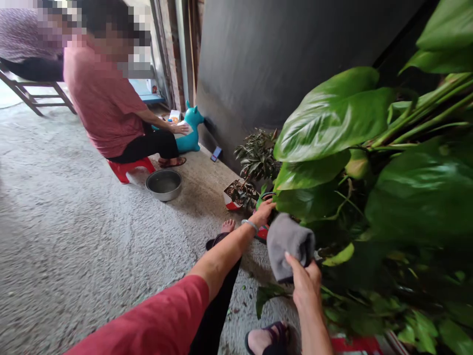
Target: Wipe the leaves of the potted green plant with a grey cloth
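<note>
My right hand [306, 278] is closed round a folded grey cloth [286, 244], with the thumb pressed along its near side. The cloth hangs just below the large green leaves. My left arm stretches forward, a pale bangle [250, 225] at its wrist. At the edge of a big dark green leaf [312, 201], my left hand [264, 212] has its fingers closed on the leaf's tip; the fingertips are partly hidden. Above it spreads a glossy leaf [328, 118] of the same plant.
A small bushy plant stands in a white-and-red pot [232, 196] just ahead. Further left are a metal basin [163, 185], a person in a pink shirt [107, 98] on a red stool [129, 168], and a turquoise animal toy [190, 133]. A phone [216, 154] leans by the dark wall.
</note>
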{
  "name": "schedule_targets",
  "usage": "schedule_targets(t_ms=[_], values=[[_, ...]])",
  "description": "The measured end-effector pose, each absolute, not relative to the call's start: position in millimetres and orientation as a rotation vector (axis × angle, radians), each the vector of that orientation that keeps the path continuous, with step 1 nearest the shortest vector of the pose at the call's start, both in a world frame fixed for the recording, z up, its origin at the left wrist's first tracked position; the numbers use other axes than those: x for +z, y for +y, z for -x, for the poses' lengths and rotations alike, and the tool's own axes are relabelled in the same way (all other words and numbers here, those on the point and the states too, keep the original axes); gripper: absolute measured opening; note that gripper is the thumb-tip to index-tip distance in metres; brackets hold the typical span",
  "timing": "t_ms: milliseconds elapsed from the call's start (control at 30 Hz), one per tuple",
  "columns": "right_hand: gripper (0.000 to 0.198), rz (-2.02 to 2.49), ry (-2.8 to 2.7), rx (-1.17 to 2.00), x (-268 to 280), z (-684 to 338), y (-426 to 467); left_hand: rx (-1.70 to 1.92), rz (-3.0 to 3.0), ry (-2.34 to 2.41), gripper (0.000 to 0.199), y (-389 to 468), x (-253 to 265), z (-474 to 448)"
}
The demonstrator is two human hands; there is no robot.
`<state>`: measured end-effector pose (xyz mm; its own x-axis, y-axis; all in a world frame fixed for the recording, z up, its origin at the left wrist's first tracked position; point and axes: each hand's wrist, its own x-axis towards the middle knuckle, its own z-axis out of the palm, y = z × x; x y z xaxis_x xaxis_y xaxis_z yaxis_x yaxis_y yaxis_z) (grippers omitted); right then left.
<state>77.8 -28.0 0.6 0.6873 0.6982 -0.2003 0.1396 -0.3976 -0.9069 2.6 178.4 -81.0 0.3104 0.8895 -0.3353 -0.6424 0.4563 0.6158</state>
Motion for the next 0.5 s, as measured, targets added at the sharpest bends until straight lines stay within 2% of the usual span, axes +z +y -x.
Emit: schedule_targets(t_ms=[100,200,300,400,500], values=[[0.077,1.838,-0.657,0.822,5.1,-78.5,-51.3,1.009,-0.321,0.742,0.012,171.8,-90.5,-4.6],[0.077,1.814,-0.692,0.559,24.9,-81.0,-47.0,0.961,-0.326,0.746,0.013,167.4,-94.9,-4.0],[0.084,1.848,-0.773,0.284,29.8,-81.2,-11.2,0.924,-0.343,0.725,0.006,164.1,-94.0,-1.3],[0.082,1.919,-0.83,0.434,5.4,-78.1,5.4,0.854,-0.314,0.702,0.004,164.2,-93.8,1.6],[0.073,1.953,-0.829,0.584,-17.6,-76.3,-22.8,0.821,-0.283,0.713,0.007,166.7,-96.8,2.8]])
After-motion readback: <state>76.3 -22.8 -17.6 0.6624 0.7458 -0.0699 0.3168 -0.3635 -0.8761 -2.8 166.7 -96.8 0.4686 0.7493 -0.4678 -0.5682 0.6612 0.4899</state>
